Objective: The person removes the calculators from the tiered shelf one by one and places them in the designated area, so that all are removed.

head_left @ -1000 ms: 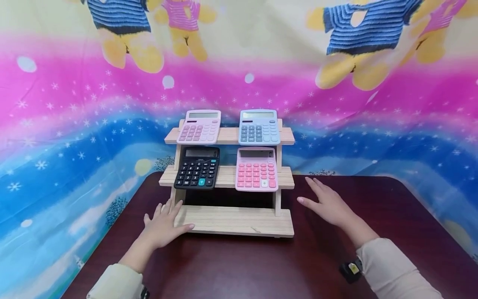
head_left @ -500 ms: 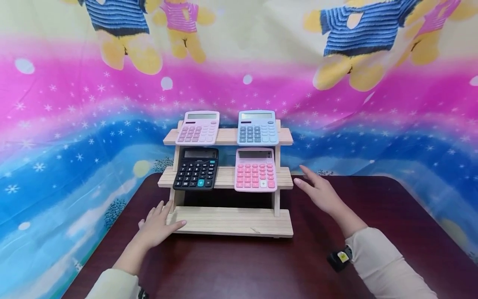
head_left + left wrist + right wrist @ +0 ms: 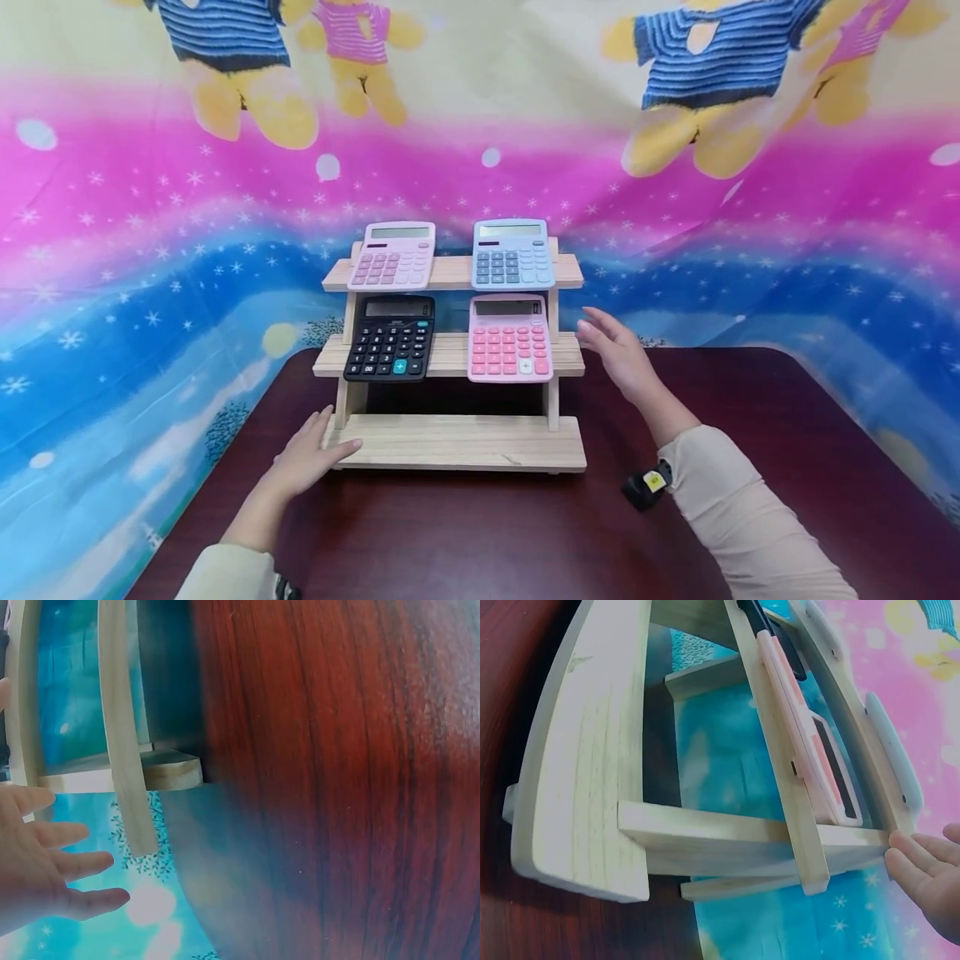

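A three-tier wooden stand (image 3: 457, 442) stands on the dark red table. On its top tier lean a pale pink calculator (image 3: 395, 254) and a light blue calculator (image 3: 512, 253). The middle tier holds a black calculator (image 3: 390, 337) and a pink calculator (image 3: 510, 337). My left hand (image 3: 303, 454) is at the left end of the bottom tier, fingers spread; whether it touches the wood I cannot tell. In the left wrist view its fingers (image 3: 82, 866) are apart and hold nothing. My right hand (image 3: 618, 354), holding nothing, is just beyond the right end of the middle tier, fingers extended.
The glossy table (image 3: 450, 533) extends in front of the stand and to both sides. Behind it hangs a printed cloth (image 3: 480, 108) with bears and snowflakes. A dark strap device (image 3: 647, 487) sits on the right wrist.
My right hand has moved left and up, closer to the stand's right side. The left hand has drawn back slightly to the left. The calculators stay in place on the stand.
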`<state>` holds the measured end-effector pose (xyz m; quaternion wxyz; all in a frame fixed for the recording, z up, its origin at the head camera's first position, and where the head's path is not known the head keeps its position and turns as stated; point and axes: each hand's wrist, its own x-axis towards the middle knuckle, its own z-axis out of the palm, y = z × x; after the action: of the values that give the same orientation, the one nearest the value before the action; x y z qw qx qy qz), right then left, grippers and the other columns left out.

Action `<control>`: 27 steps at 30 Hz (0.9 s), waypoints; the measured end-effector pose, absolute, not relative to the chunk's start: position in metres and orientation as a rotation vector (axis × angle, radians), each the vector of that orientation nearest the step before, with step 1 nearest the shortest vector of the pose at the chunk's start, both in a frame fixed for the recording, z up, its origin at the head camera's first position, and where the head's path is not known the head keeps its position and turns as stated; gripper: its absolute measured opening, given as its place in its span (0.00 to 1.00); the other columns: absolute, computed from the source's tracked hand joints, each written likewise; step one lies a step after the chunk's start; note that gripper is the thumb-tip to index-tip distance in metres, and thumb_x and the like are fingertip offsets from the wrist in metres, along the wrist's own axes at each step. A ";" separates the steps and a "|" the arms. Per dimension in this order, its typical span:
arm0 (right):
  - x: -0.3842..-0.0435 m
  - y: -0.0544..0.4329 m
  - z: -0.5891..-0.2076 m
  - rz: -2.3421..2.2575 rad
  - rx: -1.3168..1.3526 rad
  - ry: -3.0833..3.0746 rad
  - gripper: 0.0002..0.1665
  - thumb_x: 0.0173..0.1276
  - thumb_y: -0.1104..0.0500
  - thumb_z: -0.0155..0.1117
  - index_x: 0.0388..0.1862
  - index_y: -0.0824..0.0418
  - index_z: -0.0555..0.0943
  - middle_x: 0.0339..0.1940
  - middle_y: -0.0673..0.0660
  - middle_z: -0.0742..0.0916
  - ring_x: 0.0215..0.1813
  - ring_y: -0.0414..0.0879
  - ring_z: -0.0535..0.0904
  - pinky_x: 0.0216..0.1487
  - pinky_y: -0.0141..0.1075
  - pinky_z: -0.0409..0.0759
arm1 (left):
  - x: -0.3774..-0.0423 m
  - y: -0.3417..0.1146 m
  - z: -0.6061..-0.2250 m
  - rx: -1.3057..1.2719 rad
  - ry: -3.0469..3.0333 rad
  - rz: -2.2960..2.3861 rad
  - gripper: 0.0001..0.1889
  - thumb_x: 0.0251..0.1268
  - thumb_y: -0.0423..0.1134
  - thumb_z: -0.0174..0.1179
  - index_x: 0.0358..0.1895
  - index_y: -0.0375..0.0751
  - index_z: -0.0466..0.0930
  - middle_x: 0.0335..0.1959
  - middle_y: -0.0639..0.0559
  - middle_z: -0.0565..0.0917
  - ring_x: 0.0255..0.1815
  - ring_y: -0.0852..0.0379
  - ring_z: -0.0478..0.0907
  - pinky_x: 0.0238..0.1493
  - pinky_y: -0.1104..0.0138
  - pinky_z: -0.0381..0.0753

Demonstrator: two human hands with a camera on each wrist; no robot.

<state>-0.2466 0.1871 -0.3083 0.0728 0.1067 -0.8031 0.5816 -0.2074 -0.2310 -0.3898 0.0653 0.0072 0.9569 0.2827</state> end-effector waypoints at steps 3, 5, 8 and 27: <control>-0.252 0.181 -0.308 1.803 0.297 -2.368 0.36 0.64 0.45 0.49 0.64 0.65 0.57 0.58 0.68 0.68 0.55 0.59 0.67 0.58 0.50 0.57 | -0.208 -0.233 -0.391 0.046 2.866 0.922 0.47 0.54 0.60 0.49 0.65 0.28 0.40 0.63 0.27 0.44 0.62 0.33 0.42 0.52 0.38 0.46; -0.255 0.179 -0.307 1.818 0.277 -2.350 0.37 0.63 0.44 0.49 0.64 0.65 0.58 0.56 0.68 0.70 0.54 0.59 0.68 0.57 0.49 0.59 | -0.208 -0.234 -0.391 0.062 2.851 0.965 0.48 0.55 0.59 0.50 0.65 0.27 0.39 0.62 0.27 0.44 0.62 0.33 0.41 0.55 0.41 0.47; -0.259 0.176 -0.305 1.835 0.256 -2.341 0.37 0.63 0.44 0.49 0.64 0.65 0.57 0.57 0.66 0.70 0.55 0.58 0.68 0.56 0.48 0.60 | -0.209 -0.236 -0.393 0.074 2.837 1.011 0.48 0.55 0.58 0.51 0.64 0.26 0.38 0.62 0.27 0.44 0.62 0.34 0.41 0.56 0.43 0.47; -0.288 0.157 -0.289 2.140 0.102 -2.134 0.30 0.65 0.52 0.50 0.62 0.65 0.61 0.57 0.66 0.69 0.55 0.53 0.69 0.53 0.39 0.67 | -0.217 -0.245 -0.411 -0.010 2.712 1.219 0.51 0.52 0.60 0.51 0.65 0.27 0.35 0.63 0.27 0.43 0.61 0.33 0.42 0.55 0.41 0.43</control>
<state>-0.2885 0.1571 -0.2891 0.0587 0.0337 -0.7046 0.7064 -0.2169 -0.2446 -0.4110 0.0843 -0.0032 0.9089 0.4085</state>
